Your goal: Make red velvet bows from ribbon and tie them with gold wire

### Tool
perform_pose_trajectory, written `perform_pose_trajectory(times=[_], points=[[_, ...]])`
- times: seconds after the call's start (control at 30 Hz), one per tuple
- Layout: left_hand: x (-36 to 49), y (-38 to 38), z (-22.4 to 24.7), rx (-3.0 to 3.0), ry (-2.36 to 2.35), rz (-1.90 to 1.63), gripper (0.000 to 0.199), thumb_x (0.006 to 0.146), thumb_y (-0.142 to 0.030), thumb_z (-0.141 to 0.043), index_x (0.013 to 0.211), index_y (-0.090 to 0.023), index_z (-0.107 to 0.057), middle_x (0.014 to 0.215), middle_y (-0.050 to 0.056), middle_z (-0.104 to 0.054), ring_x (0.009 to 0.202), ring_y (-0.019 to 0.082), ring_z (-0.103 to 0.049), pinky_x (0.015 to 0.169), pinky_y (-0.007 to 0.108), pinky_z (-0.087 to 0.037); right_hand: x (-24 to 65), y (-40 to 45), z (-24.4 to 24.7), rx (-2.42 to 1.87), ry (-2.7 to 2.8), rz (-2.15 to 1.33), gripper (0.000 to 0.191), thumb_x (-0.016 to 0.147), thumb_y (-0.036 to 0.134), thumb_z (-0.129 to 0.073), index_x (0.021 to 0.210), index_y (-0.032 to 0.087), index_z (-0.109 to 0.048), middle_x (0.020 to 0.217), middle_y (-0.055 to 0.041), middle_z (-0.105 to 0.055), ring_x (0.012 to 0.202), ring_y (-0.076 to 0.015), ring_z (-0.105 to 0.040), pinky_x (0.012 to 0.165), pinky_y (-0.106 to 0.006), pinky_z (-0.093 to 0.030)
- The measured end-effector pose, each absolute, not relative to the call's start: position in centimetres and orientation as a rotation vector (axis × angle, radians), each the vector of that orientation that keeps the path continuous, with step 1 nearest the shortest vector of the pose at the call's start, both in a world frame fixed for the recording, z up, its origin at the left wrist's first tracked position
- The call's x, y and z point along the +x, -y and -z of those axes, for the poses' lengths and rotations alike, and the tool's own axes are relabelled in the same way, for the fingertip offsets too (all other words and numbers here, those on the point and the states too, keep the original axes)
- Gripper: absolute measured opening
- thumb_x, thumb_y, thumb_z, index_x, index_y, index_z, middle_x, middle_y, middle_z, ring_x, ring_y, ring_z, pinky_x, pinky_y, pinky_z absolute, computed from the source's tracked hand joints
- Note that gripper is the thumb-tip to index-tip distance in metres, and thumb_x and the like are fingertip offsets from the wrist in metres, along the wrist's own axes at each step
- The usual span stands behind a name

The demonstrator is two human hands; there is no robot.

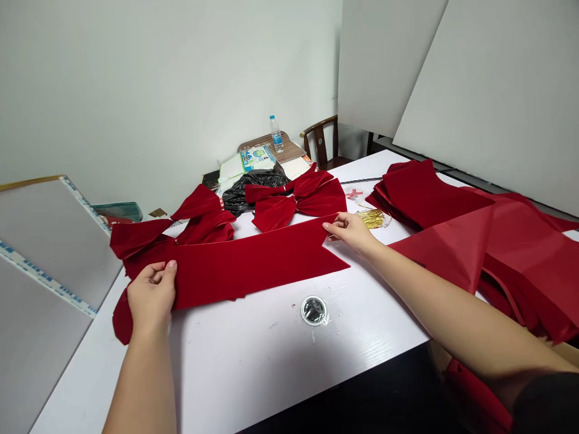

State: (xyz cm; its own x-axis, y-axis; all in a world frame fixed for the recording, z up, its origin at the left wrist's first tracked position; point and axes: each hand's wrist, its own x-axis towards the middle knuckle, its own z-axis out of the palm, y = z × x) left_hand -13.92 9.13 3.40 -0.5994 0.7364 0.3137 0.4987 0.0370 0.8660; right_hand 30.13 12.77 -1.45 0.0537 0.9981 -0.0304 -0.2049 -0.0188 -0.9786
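Note:
A long red velvet strip (253, 262) with a V-notched right end is stretched between my two hands above the white table (226, 361). My left hand (152, 295) pinches it near its left part, thumb on top. At the notched end, my right hand (346, 232) grips the upper corner between thumb and fingers. Behind the strip lie red bows (296, 202), with another red bow (199, 217) at the left, partly covered by the strip. Gold twist ties (371, 218) lie just beyond my right hand.
Stacked red fabric pieces (434, 199) cover the table's right side. A round grommet (313, 310) sits near the front. Farther back are a black plastic bag (253, 184), a water bottle (276, 135) and a wooden chair (321, 144). White boards (49, 241) stand at the left.

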Motion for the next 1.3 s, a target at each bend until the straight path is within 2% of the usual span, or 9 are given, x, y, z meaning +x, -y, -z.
perform_pose_trajectory(times=[0.1, 0.23, 0.53, 0.77, 1.0, 1.17, 1.3], points=[[-14.2, -8.8, -3.1, 1.025, -1.960, -1.779, 0.031, 0.068, -0.034, -0.077, 0.092, -0.017, -0.067, 0.077, -0.001, -0.067, 0.067, 0.011, -0.057, 0.074, 0.028, -0.050, 30.2, -12.8, 1.3, -1.096, 0.958, -1.287, 0.067, 0.047, 0.063, -0.098, 0.070, 0.018, -0.054, 0.061, 0.0019, -0.059, 0.066, -0.0143, -0.065, 0.060, -0.026, -0.059], [-14.8, -8.4, -2.7, 1.004, -1.833, -1.904, 0.032, 0.063, -0.032, -0.080, 0.088, -0.017, -0.067, 0.073, -0.004, -0.062, 0.066, 0.009, -0.053, 0.076, 0.027, -0.050, 30.0, -12.5, 0.7, -1.046, 0.883, -1.318, 0.074, 0.039, 0.069, -0.098, 0.069, 0.017, -0.054, 0.063, 0.0009, -0.061, 0.067, -0.0141, -0.067, 0.060, -0.024, -0.059], [-14.5, -8.0, -3.1, 0.940, -1.806, -1.961, 0.038, 0.054, -0.032, -0.081, 0.085, -0.018, -0.064, 0.074, -0.005, -0.061, 0.066, 0.009, -0.052, 0.083, 0.031, -0.051, 30.0, -12.0, 0.3, -0.946, 0.815, -1.277, 0.066, 0.046, 0.060, -0.099, 0.074, 0.018, -0.058, 0.069, 0.0039, -0.054, 0.066, -0.0092, -0.058, 0.068, -0.025, -0.062], [-14.4, -7.9, -2.9, 0.949, -1.794, -1.936, 0.035, 0.056, -0.032, -0.082, 0.084, -0.018, -0.067, 0.072, -0.004, -0.061, 0.066, 0.010, -0.051, 0.081, 0.032, -0.052, 29.8, -12.0, 0.2, -0.939, 0.790, -1.259, 0.065, 0.045, 0.058, -0.100, 0.075, 0.018, -0.058, 0.071, 0.0046, -0.051, 0.066, -0.0078, -0.053, 0.069, -0.025, -0.062], [-14.2, -8.0, -3.1, 0.885, -1.756, -1.963, 0.032, 0.054, -0.025, -0.082, 0.081, -0.017, -0.068, 0.074, -0.004, -0.064, 0.070, 0.011, -0.054, 0.093, 0.035, -0.051, 29.9, -11.9, 0.0, -0.881, 0.770, -1.279, 0.065, 0.047, 0.053, -0.101, 0.074, 0.018, -0.053, 0.075, 0.0048, -0.053, 0.069, -0.0078, -0.054, 0.072, -0.026, -0.063], [-14.2, -8.1, -3.0, 0.868, -1.742, -1.971, 0.032, 0.053, -0.024, -0.081, 0.081, -0.017, -0.069, 0.074, -0.003, -0.064, 0.071, 0.011, -0.055, 0.090, 0.033, -0.051, 29.8, -11.9, 0.2, -0.847, 0.724, -1.312, 0.062, 0.049, 0.047, -0.101, 0.080, 0.019, -0.055, 0.072, 0.0060, -0.054, 0.069, -0.0080, -0.057, 0.076, -0.025, -0.062], [-14.3, -8.1, -2.9, 0.890, -1.760, -1.951, 0.033, 0.054, -0.027, -0.080, 0.083, -0.017, -0.069, 0.076, -0.003, -0.065, 0.070, 0.011, -0.055, 0.089, 0.033, -0.052, 29.8, -12.0, 0.3, -0.838, 0.692, -1.330, 0.061, 0.049, 0.045, -0.101, 0.084, 0.020, -0.058, 0.077, 0.0041, -0.060, 0.076, -0.0097, -0.061, 0.077, -0.025, -0.061]])
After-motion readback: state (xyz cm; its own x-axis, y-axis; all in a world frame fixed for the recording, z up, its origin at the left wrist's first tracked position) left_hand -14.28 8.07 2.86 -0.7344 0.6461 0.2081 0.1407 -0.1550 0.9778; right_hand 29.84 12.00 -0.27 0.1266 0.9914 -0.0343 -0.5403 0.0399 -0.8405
